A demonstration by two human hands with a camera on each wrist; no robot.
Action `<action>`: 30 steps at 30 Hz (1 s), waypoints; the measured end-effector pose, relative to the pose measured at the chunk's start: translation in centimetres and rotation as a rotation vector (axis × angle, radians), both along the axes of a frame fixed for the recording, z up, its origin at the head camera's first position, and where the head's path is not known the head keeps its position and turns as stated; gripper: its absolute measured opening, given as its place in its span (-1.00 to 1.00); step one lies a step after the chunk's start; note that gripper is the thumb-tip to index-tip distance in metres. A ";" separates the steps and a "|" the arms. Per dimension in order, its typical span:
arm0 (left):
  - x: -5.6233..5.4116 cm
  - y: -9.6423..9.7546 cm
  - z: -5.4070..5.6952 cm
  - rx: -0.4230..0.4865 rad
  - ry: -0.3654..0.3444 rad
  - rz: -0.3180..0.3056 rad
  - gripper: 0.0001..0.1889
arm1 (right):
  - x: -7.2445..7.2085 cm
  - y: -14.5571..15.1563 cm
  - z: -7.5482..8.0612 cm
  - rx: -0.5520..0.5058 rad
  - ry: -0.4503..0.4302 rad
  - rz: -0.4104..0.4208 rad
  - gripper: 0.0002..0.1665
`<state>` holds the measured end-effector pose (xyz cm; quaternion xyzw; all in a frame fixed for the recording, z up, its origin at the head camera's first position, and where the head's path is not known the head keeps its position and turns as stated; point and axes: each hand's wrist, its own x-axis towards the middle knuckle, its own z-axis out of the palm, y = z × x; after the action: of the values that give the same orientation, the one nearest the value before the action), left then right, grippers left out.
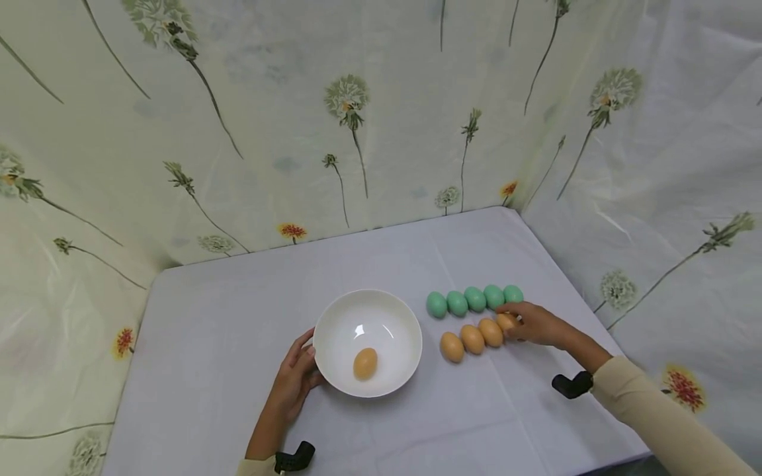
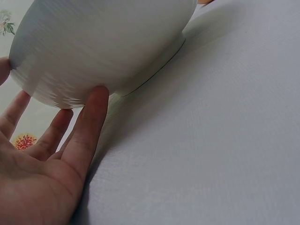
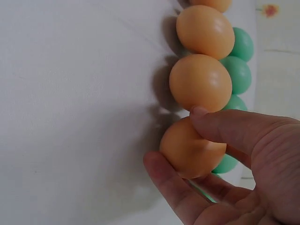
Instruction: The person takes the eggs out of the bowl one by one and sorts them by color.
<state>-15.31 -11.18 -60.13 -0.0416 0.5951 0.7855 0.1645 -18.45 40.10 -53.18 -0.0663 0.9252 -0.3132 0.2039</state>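
Observation:
A white bowl [image 1: 399, 370] stands mid-table with one brown egg [image 1: 365, 364] inside. My left hand [image 1: 294, 380] rests against the bowl's left outer wall, its fingertips touching the curved side; in the left wrist view those fingers [image 2: 89, 133] look fairly straight and spread. Over on the right, my right hand [image 1: 538, 324] pinches the end brown egg [image 3: 187, 152] of a row, thumb on its upper side and fingertips round the other side. The remaining brown eggs [image 1: 472, 339] lie beside it in that row.
Behind the brown eggs runs a row of several green eggs [image 1: 475, 299]. A white cloth covers the table [image 1: 238, 330]. Flower-printed sheets [image 1: 405, 165] hang along the back and both sides. Each wrist carries a black mount [image 1: 573, 385].

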 end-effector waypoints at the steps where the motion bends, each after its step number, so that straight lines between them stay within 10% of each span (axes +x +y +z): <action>1: 0.0 0.0 0.0 -0.002 0.002 -0.003 -0.46 | 0.0 0.0 -0.1 0.006 0.003 -0.001 -0.34; 17: 0.0 -0.1 0.2 -0.013 -0.013 -0.008 -0.43 | 0.3 -0.3 0.3 0.032 0.029 0.044 -0.33; 25: 0.0 -0.1 0.2 -0.014 -0.018 0.003 -0.45 | 0.4 -0.2 2.7 0.046 -0.039 0.029 -0.25; 30: 0.0 -0.1 0.1 -0.009 -0.023 0.006 -0.45 | 0.4 -2.2 4.9 0.125 0.079 0.124 -0.37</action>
<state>-15.35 -11.29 -60.03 -0.0532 0.5965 0.7828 0.1691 -18.09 37.89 -48.29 -0.1226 0.9444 -0.2388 0.1901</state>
